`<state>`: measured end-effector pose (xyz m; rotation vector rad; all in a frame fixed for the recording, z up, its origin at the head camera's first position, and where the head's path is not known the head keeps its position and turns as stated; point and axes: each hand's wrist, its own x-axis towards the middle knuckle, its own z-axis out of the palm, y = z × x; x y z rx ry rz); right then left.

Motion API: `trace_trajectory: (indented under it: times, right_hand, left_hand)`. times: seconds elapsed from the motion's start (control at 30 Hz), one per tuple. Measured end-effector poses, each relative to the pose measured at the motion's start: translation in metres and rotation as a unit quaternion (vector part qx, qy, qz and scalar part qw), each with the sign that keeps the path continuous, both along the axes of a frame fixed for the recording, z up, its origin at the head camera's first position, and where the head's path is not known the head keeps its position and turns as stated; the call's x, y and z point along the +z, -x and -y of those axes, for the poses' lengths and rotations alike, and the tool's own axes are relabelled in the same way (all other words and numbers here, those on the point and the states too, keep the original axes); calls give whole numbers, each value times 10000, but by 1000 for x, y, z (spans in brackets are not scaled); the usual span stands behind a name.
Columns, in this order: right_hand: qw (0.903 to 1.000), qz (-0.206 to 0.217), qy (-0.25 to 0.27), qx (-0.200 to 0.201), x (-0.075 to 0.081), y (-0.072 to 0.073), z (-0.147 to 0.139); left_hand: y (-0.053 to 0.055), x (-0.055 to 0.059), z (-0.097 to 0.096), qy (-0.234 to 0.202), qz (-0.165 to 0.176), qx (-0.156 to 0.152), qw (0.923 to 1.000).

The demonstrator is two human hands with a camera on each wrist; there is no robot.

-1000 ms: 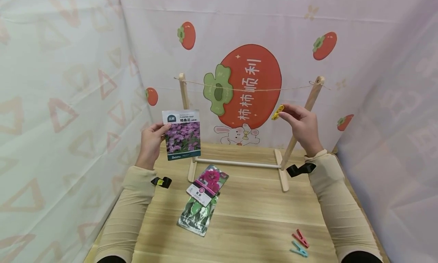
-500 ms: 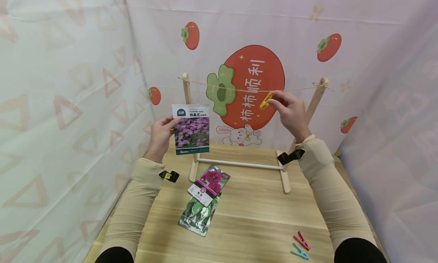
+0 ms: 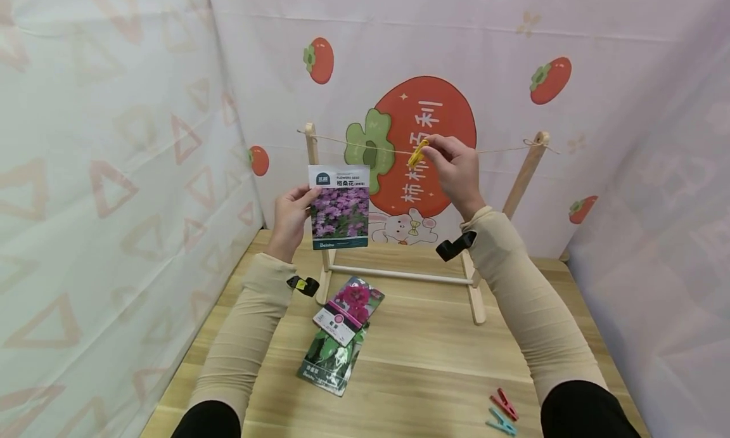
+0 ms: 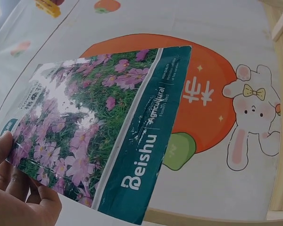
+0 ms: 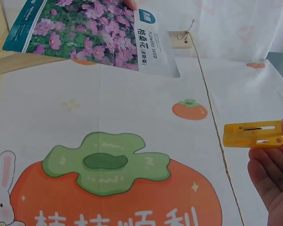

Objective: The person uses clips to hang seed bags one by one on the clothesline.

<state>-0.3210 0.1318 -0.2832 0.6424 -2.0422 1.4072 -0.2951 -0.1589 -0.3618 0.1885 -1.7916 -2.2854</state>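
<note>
My left hand pinches the left edge of a flower seed packet between thumb and fingers. The packet is upright, with purple flowers and a teal bottom band, and its top edge stands a little below the string. In the left wrist view the thumb lies over the front of the packet. My right hand pinches a yellow clothespin by one end, close to the string. The right wrist view shows the clothespin pointing toward the string, apart from the packet.
The string is tied between two posts of a wooden stand with a white crossbar. Two more seed packets, one with magenta flowers and one green, overlap on the table. A red clothespin and a blue clothespin lie front right.
My left hand has moved the packet right and up toward the string. My right hand has brought the yellow clothespin left and up to the string.
</note>
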Motion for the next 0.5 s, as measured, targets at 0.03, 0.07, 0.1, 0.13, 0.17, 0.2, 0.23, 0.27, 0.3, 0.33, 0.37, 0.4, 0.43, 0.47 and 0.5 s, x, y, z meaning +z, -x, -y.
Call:
trace_trajectory:
  times: [0.03,0.07,0.1,0.13,0.17,0.2,0.23,0.27,0.3,0.33,0.37,0.4,0.43,0.47,0.5]
  right_hand:
    - [10000,17,-1,-21,1,0,3]
    - [10000,47,-19,-45,2,1,5]
    - [10000,71,-37,-59,3,1,8]
    - [9999,86,-53,-74,4,2,11]
    - [9999,104,-79,-100,5,2,14]
    - [9998,121,-106,-116,7,3,17]
    - [9997,120,-136,-133,8,4,21]
    - [9997,125,-144,-140,9,5,25]
    - [9997,135,-139,-115,10,6,29]
    - [9997,144,-158,-106,11,7,33]
    - [9997,162,-176,-88,12,8,37]
    - [9997,160,-194,-70,13,9,40]
    - [9996,148,-211,-62,14,10,44]
    - [9997,145,-192,-29,14,11,47]
    - [9997,146,-170,-16,16,12,50]
  left_hand:
    - [1,0,-3,-13,3,-21,10000]
    - [2,0,-5,-8,6,-34,10000]
    - [3,1,-7,-7,20,-39,10000]
    - [4,1,-9,-16,32,-43,10000]
    - [5,1,-11,-27,34,-42,10000]
    - [6,2,-12,-36,42,-46,10000]
    - [7,2,-13,-39,39,-59,10000]
    - [8,2,-14,-38,52,-65,10000]
    - [10,2,-15,-36,64,-63,10000]
    - [11,3,-16,-29,74,-67,9999]
    - [11,3,-17,1,78,-82,9999]
    - [12,3,-17,24,83,-94,9999]
    - [13,4,-18,41,87,-100,9999]
    - [13,4,-19,58,92,-101,9999]
    - [14,5,-20,68,85,-117,9999]
